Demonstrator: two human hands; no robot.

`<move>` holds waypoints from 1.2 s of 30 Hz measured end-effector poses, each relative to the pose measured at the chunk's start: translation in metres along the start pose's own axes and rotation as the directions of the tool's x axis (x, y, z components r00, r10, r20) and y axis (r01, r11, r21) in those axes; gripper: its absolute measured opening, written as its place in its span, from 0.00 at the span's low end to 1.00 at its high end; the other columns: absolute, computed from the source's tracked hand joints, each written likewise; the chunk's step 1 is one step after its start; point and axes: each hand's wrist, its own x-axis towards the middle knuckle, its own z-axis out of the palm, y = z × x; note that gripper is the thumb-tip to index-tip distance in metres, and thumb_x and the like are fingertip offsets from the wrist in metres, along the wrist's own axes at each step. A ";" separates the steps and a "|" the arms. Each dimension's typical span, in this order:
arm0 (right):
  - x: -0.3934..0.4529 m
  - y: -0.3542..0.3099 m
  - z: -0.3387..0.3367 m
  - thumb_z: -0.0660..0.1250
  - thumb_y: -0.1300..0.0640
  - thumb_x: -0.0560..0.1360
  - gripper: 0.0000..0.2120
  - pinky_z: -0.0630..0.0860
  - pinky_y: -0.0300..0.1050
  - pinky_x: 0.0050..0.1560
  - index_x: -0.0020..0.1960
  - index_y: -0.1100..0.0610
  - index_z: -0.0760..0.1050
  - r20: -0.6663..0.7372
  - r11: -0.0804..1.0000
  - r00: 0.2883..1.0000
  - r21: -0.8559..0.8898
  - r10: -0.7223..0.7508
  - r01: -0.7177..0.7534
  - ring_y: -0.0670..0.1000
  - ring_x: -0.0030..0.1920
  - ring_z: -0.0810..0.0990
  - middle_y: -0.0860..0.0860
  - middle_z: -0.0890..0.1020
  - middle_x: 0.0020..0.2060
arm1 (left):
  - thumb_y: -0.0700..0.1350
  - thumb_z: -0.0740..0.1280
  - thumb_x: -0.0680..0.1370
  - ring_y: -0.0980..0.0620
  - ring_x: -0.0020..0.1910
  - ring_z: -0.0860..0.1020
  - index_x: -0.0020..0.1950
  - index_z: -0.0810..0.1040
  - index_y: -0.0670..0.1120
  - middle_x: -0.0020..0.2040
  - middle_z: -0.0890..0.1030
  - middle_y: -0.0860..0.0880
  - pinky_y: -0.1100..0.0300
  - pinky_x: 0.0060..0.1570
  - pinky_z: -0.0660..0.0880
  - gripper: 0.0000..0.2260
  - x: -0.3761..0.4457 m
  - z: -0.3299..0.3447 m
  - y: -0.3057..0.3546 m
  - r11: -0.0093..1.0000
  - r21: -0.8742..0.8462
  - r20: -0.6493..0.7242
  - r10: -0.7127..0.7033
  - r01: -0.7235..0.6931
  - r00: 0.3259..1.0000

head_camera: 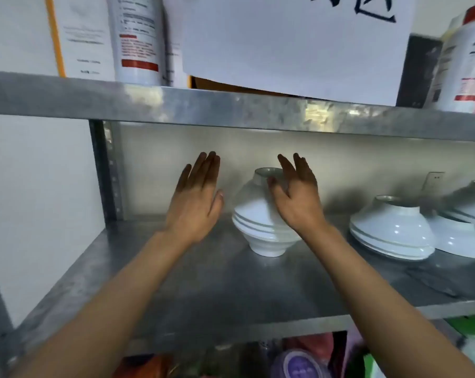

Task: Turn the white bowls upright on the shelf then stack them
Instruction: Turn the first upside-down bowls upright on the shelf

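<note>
On the metal shelf (203,282) stands an upright white bowl (266,241) with a second white bowl (254,197) lying upside down on it, foot ring up. My left hand (195,197) is open just left of this pair, apart from it. My right hand (296,195) is open at the pair's right side, fingers spread near the upper bowl's foot; whether it touches I cannot tell. Further right, an upside-down bowl (391,227) rests on the shelf, with more overturned bowls (460,236) behind it at the frame's edge.
The upper shelf's steel beam (230,107) runs close above the hands. On it stand white bottles (138,39) and a hanging paper sheet (293,45). A shelf post (105,170) is at the left. Coloured packages (299,361) fill the shelf below.
</note>
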 end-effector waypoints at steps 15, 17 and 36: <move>0.043 0.028 0.011 0.73 0.29 0.57 0.59 0.68 0.51 0.69 0.77 0.50 0.48 0.313 0.923 0.901 0.146 0.299 -0.357 0.56 0.72 0.64 0.55 0.65 0.72 | 0.52 0.48 0.80 0.47 0.78 0.55 0.76 0.65 0.46 0.77 0.63 0.45 0.51 0.75 0.50 0.25 0.030 0.039 0.015 0.991 -0.109 -0.004 -0.075 0.074 0.997; 0.042 0.029 0.014 0.76 0.34 0.59 0.56 0.68 0.47 0.65 0.77 0.52 0.51 0.289 0.917 0.905 0.157 0.312 -0.366 0.57 0.71 0.66 0.57 0.65 0.70 | 0.52 0.47 0.80 0.47 0.78 0.55 0.76 0.64 0.48 0.77 0.63 0.46 0.52 0.75 0.48 0.26 0.026 0.036 0.016 0.991 -0.101 0.027 -0.080 0.082 0.996; 0.038 -0.006 0.011 0.76 0.37 0.60 0.38 0.72 0.49 0.62 0.63 0.51 0.69 -0.073 0.977 0.985 0.157 0.159 -0.146 0.55 0.61 0.75 0.50 0.76 0.59 | 0.51 0.49 0.81 0.48 0.77 0.57 0.76 0.64 0.52 0.78 0.62 0.47 0.48 0.75 0.53 0.23 -0.003 0.003 -0.007 0.981 -0.104 0.097 -0.156 0.166 0.983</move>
